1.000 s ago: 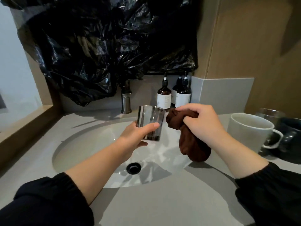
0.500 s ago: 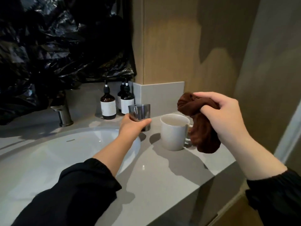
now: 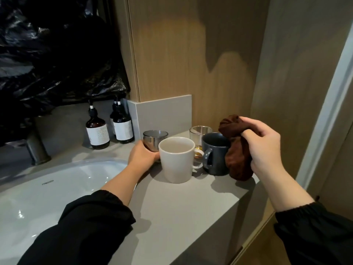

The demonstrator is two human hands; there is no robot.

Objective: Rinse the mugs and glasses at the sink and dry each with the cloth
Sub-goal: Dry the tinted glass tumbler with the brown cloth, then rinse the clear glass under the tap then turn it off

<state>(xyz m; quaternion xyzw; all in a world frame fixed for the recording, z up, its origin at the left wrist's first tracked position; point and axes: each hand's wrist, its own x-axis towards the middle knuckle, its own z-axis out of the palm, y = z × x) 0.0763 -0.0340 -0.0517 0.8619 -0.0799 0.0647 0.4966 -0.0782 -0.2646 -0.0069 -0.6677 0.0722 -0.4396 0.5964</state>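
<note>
The smoked glass (image 3: pixel 153 139) is gripped low on its side by the left hand (image 3: pixel 143 156), fingers curled round it, at the back of the counter (image 3: pixel 181 207), just behind and to the left of the white mug (image 3: pixel 176 159). Whether its base is already down cannot be told, since hand and mug hide it. The brown cloth (image 3: pixel 236 150) is held bunched in the clenched right hand (image 3: pixel 265 148), hanging just above the counter's edge beside the dark mug (image 3: pixel 215 152).

This glass is judged to be at the setting-down stage. Nothing marks the white mug, the dark mug or the clear glass (image 3: pixel 199 133) as rinsed or dried, so they are best counted as work possibly left. No water is seen running into the sink (image 3: pixel 57 188).

As for contents: the white mug is seen to be empty, and the smoked glass looks empty too. The dark mug's inside is too shadowed to read. A golden glint is seen low in the clear glass, but whether it is liquid or a tinted base cannot be decided.
</note>
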